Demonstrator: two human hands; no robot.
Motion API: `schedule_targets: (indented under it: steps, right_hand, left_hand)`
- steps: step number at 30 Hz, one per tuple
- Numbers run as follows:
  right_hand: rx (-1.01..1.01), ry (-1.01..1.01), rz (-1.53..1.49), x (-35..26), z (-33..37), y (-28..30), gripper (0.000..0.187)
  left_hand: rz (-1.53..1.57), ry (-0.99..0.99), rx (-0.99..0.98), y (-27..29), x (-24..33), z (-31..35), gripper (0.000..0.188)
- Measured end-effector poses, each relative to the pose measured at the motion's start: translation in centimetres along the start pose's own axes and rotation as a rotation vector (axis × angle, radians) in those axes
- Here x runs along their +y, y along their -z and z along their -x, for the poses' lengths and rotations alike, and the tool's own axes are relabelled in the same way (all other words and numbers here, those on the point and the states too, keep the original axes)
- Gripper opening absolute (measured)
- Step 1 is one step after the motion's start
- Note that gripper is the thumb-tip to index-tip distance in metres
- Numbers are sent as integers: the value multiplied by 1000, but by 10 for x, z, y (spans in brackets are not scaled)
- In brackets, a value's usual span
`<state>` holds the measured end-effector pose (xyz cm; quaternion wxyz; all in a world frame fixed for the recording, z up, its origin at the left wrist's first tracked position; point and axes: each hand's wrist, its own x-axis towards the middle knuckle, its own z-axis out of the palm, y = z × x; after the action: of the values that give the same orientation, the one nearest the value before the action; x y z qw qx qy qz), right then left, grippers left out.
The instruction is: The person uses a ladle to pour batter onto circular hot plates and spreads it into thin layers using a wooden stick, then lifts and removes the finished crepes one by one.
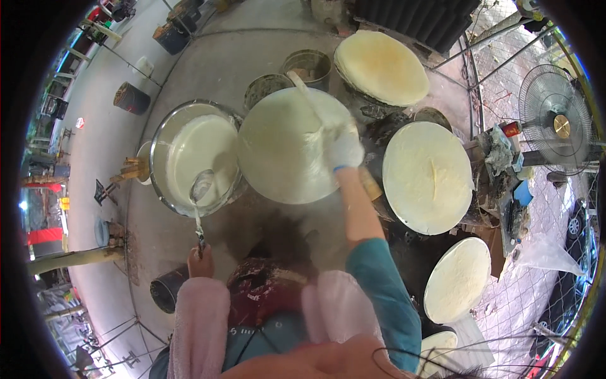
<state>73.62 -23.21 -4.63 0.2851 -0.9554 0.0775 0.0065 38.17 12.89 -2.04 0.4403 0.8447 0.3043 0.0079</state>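
Note:
My left hand (pixel 201 263) is closed round the wrapped handle of a ladle (pixel 201 186). The ladle's bowl is at the white batter (pixel 192 142) in a wide metal basin (pixel 161 136). In a white glove, my right hand (pixel 344 149) reaches over a round griddle (pixel 278 167) coated with a pale, thin layer. It appears closed on a long, flat, pale paddle (pixel 308 95) that points away to the far left across this surface. Motion blur smears the glove and the paddle's near end, and the fingers are hard to make out.
More pale rounds lie on griddles to my right: a browned far one (pixel 382 68), a middle one (pixel 427 177) and a nearer one (pixel 457 280). Two buckets (pixel 265 88) stand behind the central griddle. A fan (pixel 558 120) stands at the right beside wire fencing.

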Motion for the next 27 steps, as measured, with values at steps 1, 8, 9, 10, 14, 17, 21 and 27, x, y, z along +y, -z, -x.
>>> schedule_targets:
  steps: [1, 8, 9, 10, 14, 17, 21, 27]
  right_hand:
    - [114, 216, 29, 2, 17, -17, 58]
    - [163, -257, -1393, 102, 189, -49, 44]
    - [-67, -399, -1306, 97, 195, -40, 41]
    - [-282, -539, -1201, 94, 201, -28, 38]
    - [-222, -374, -1176, 102, 173, -14, 34]
    - [-349, -545, -1038, 128, 149, 2, 27]
    - [-458, -528, -906, 89, 168, 23, 29]
    - [-38, -445, -957, 92, 243, -39, 36]
  left_hand:
    - [78, 53, 2, -4, 10, 0, 23]
    - [252, 97, -100, -34, 86, -6, 20]
    - [294, 142, -150, -36, 96, -3, 17]
    - [301, 147, -149, -44, 104, -6, 17]
    - [336, 22, -371, -75, 148, -48, 18]
    - [288, -133, -531, -112, 187, -97, 21]
    - [353, -126, -665, -167, 213, -170, 22]
    - [400, -99, -930, -201, 230, -195, 20]
